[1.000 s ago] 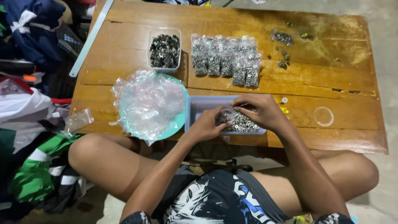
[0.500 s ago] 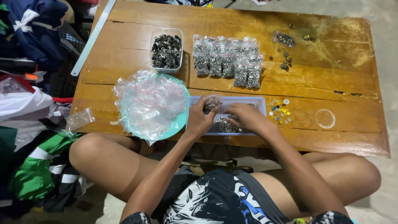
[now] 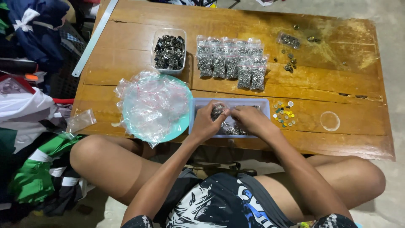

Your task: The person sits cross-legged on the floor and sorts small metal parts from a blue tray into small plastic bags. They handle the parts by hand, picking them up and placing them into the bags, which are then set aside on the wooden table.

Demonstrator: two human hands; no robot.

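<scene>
Far left, clothes [image 3: 25, 126] lie in a heap off the counter [image 3: 126, 63]. Next comes a teal plate [image 3: 179, 126] w/ a pile of empty clear bags [image 3: 149, 105], soft and light, so they can slide off. Behind it sits a clear tub [image 3: 169, 51] of dark metal bits.

The left hand [image 3: 206, 123] pinches a small clear bag [image 3: 218, 110] over the light blue tray [image 3: 198, 105], near the counter's front edge. The right hand [image 3: 252, 119] meets it, fingers pressed together at the bag's top; maybe it holds a bit, I can't tell.

The bag is thin and floppy but prob. heavy once full, so it is best held by the top rim w/ a hand under it. Small bits are slippery and roll.

Filled bags [image 3: 232, 63] lie in rows behind. At right are little colored dots [image 3: 283, 115], then bare wood w/ lots of room.
</scene>
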